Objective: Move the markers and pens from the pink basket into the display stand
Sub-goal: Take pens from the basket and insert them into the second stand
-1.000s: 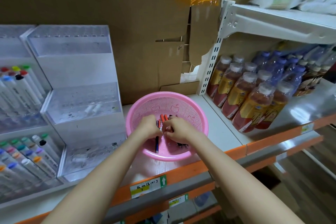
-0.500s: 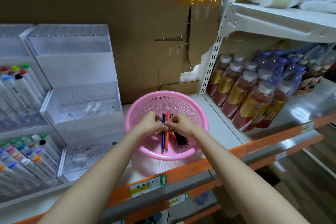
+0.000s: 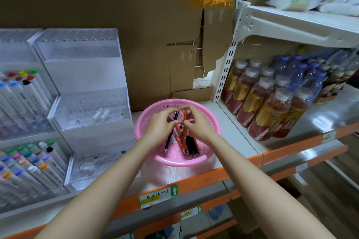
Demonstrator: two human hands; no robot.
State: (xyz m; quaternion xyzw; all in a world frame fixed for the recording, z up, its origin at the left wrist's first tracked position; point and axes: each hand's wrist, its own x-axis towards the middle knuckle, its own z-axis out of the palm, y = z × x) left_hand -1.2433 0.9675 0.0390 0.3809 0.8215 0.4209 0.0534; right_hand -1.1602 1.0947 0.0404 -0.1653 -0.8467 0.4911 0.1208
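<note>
Now L hand (image 3: 159, 126) grips blue pen (image 3: 169, 137), R hand (image 3: 198, 124) red pen (image 3: 185, 115), over basket (image 3: 180, 163).

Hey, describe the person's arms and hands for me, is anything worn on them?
The left hand and right hand are bare: no gloves, no rings that show. The left forearm and right forearm carry no sleeve, watch or bracelet within the frame.
</note>
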